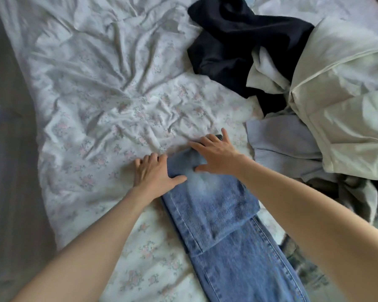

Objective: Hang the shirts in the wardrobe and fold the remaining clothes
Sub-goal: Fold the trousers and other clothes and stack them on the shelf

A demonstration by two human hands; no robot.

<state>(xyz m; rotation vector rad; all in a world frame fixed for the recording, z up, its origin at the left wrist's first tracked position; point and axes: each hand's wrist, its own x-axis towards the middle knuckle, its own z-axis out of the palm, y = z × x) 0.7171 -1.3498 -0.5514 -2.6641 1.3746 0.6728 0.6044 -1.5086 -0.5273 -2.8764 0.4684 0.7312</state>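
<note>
Mid-fold: jeans [225, 225] doubled once, left hand [155, 173] and right hand [216, 155] flat, gripping nothing. Unfolded heap [292, 83] remaining; shirts there, probably.

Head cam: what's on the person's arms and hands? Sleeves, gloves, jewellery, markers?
Nothing worn that shows. Both forearms are bare from the bottom of the frame up to the wrists, with no sleeve or cuff in view. The left hand and right hand have no gloves, and no rings, watch, bands or tracking markers are visible. Nails look short and unpainted.
</note>
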